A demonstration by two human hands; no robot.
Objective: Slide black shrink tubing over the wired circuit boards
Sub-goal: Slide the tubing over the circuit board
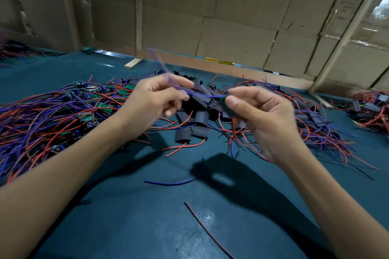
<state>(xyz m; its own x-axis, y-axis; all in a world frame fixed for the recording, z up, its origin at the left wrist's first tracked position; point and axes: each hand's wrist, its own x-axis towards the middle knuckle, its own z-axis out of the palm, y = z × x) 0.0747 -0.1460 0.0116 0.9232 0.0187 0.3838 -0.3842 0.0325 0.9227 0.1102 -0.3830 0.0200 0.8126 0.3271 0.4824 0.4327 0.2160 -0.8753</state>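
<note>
My left hand [155,99] pinches blue wires [202,94] that run across to my right hand [261,115]. The wires' free ends blur upward past my left fingers. My right hand grips a black shrink tube [226,104] between thumb and fingers, with red wires hanging below it; any board inside is hidden. Both hands are raised above a heap of loose black tube pieces [197,120] at the table's middle. A pile of green circuit boards with red and blue wires [80,109] lies to the left.
A teal mat [147,216] covers the table. Sleeved boards with wires [315,128] lie to the right, more at the far right [370,109]. A loose blue wire [170,183] and a red wire [206,229] lie near me. Cardboard walls [231,17] stand behind.
</note>
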